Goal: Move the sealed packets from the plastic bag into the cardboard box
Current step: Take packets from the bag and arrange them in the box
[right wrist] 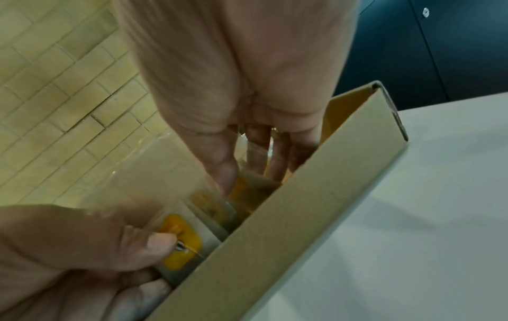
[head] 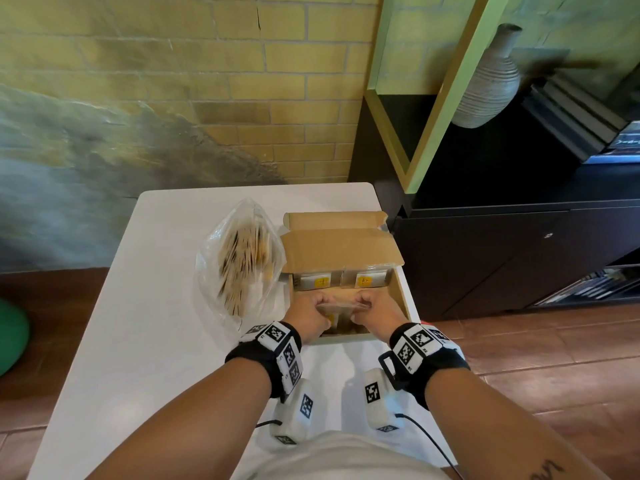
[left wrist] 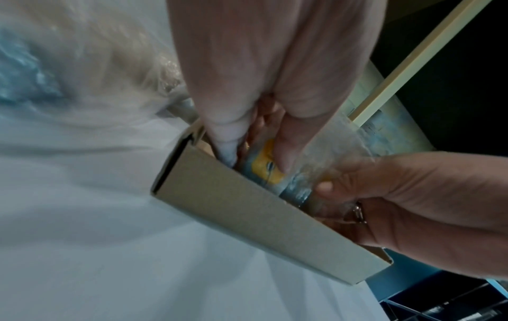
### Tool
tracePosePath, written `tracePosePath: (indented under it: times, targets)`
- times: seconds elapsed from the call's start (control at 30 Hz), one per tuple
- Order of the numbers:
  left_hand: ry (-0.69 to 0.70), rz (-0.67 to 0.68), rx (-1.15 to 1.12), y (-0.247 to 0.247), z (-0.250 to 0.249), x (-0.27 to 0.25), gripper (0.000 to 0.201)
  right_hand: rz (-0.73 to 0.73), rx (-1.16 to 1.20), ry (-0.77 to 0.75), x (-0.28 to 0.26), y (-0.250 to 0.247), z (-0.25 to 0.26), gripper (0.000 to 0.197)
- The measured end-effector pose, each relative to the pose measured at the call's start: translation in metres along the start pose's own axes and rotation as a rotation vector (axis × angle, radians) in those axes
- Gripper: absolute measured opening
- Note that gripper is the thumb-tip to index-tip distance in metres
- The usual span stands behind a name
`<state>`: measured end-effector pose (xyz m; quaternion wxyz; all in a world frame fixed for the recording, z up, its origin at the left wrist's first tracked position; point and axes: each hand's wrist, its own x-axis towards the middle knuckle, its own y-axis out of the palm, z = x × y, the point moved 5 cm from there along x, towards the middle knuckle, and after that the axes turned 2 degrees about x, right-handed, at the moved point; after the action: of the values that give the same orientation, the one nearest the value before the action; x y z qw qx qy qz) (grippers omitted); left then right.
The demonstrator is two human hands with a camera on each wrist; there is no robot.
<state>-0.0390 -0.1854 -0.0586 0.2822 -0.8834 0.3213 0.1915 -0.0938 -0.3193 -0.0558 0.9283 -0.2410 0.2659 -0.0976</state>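
Observation:
An open cardboard box (head: 398,289) stands on the white table (head: 156,341). Two sealed packets with yellow labels (head: 315,281) stand against its far wall. My left hand (head: 320,311) and right hand (head: 362,308) reach into the near part of the box and together grip a bunch of sealed packets (head: 341,308) by its two ends. In the left wrist view the left hand (left wrist: 255,160) pinches a yellow-labelled packet (left wrist: 270,171) behind the box wall (left wrist: 261,219). In the right wrist view the right hand (right wrist: 247,173) grips the packets (right wrist: 182,241). The clear plastic bag (head: 239,258), left of the box, holds several more.
A black cabinet (head: 519,254) stands close to the table's right side, with a ribbed vase (head: 488,81) on it. A brick wall lies behind the table. Two white tagged devices (head: 298,414) lie on the table near my body. A green object (head: 10,337) sits on the floor at left.

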Motion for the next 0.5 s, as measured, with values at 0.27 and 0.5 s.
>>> tracePosePath:
  times: [0.27, 0.5]
  targets:
    - [0.039, -0.001, 0.064, 0.002, -0.005, 0.002, 0.046, 0.018, -0.028, -0.020, -0.002, -0.003, 0.002, 0.034]
    - [0.047, -0.023, 0.117, 0.001, -0.003, 0.004, 0.047, -0.165, 0.082, 0.026, -0.005, -0.024, -0.005, 0.023]
